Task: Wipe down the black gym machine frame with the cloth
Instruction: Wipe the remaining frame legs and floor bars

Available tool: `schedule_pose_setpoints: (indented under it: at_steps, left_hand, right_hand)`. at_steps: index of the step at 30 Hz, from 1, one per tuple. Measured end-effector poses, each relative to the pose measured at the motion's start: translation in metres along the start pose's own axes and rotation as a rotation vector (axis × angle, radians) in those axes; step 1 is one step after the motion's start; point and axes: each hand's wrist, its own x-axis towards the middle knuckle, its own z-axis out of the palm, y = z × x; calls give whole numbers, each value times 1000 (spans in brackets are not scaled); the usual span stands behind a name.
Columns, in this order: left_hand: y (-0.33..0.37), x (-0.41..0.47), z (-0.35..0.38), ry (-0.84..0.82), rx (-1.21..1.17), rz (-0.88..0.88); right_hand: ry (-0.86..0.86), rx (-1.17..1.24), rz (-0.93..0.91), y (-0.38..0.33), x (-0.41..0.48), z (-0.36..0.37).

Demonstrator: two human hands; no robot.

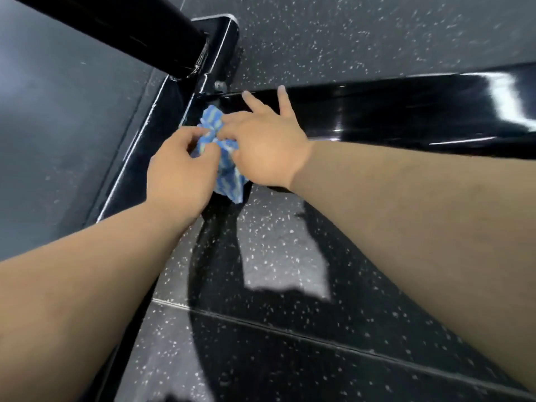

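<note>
A crumpled blue cloth with pale stripes [229, 181] sits at the corner where two glossy black frame beams meet. One beam of the gym machine frame [406, 111] runs right across the floor; the other runs down to the left. My left hand [179, 169] pinches the cloth's left side with bent fingers. My right hand [266, 146] grips the cloth from the right with thumb and inner fingers, while two fingers stretch out over the beam. Part of the cloth is hidden under both hands.
A thick black tube [130, 30] slants from the top left down to a base plate [220, 47] with a bolt [220, 85]. Dark speckled rubber floor [290, 256] lies all around. A grey panel [58, 126] fills the left side.
</note>
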Motion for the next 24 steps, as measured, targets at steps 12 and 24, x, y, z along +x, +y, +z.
schedule_pose_setpoints:
  at_steps: [12, 24]
  left_hand:
    - [107, -71, 45, -572, -434, -53]
    - [197, -130, 8, -1005, -332, -103]
  right_hand:
    - [-33, 629, 539, 65, -159, -71]
    - [-61, 1432, 633, 90, -257, -160]
